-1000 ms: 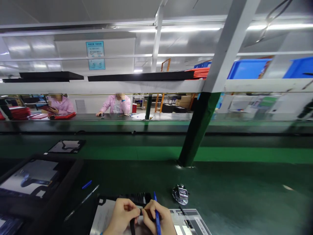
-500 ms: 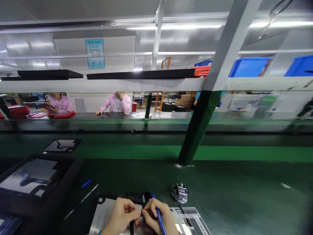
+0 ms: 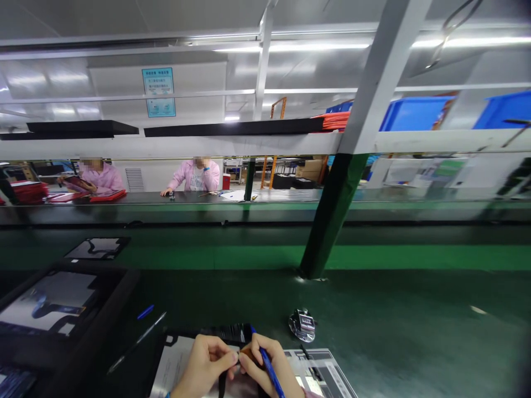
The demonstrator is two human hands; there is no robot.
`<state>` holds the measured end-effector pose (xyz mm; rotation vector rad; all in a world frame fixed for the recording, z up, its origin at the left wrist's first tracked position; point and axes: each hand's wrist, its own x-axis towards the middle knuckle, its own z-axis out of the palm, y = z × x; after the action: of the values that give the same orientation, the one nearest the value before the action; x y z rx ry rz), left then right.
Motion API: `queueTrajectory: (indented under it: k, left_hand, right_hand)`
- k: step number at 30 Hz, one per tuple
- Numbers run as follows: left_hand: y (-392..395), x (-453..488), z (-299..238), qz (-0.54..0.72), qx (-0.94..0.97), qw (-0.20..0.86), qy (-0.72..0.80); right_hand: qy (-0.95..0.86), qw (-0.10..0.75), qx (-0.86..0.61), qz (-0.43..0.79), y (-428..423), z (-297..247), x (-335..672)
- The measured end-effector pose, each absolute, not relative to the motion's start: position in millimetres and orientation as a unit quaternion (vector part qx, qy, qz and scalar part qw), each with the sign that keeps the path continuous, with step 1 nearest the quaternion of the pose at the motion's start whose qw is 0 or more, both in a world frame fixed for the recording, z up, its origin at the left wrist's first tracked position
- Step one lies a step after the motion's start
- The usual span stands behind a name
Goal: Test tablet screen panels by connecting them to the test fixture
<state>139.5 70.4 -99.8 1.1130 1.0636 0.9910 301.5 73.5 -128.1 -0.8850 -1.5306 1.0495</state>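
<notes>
At the bottom edge my left hand [image 3: 205,367] and my right hand [image 3: 265,371] meet over a flat panel [image 3: 174,365] lying on the green bench. Left fingers pinch a thin dark strip [image 3: 222,381] that hangs down between the hands. The right hand pinches the same spot and also carries a blue pen [image 3: 267,365] slanting across its fingers. A small brownish piece shows between the fingertips. A black component block [image 3: 226,333] lies just behind the hands.
A metal tally counter [image 3: 302,325] sits right of the hands. A black tray with a panel [image 3: 53,309] stands at left, another panel [image 3: 97,248] on the green belt. A slanted post [image 3: 332,221] rises ahead. Two people in pink coats [image 3: 194,176] work across the line.
The pen in my right hand has tilted further to the left at its top. Both hands stay pinched together, shifted very slightly down; the panel on the belt has drifted left.
</notes>
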Motion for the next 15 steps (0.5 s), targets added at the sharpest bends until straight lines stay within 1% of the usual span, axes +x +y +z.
queueTrajectory:
  k: [5,8,10,12,13,15]
  left_hand:
    - [74.0,142.8,-109.1,0.419,0.515,0.58,0.472]
    - [73.6,136.7,-96.5,0.417,0.535,0.552,0.484]
    - [64.7,122.2,-85.3,0.412,0.558,0.506,0.512]
    - [46.3,100.4,-83.9,0.38,0.623,0.397,0.557]
    - [34.2,88.5,-89.5,0.346,0.672,0.32,0.572]
    - [7.3,67.3,-114.0,0.278,0.782,0.153,0.537]
  right_hand:
    - [-0.626,0.527,-0.372,0.438,75.2,-133.6,297.3]
    - [-0.63,0.511,-0.363,0.457,75.7,-125.0,298.7]
    - [-0.634,0.503,-0.356,0.467,74.5,-117.6,304.6]
    - [-0.628,0.523,-0.371,0.441,71.5,-113.8,317.0]
    - [-0.618,0.545,-0.391,0.409,69.3,-114.5,325.8]
    - [-0.598,0.578,-0.448,0.328,63.6,-121.4,347.6]
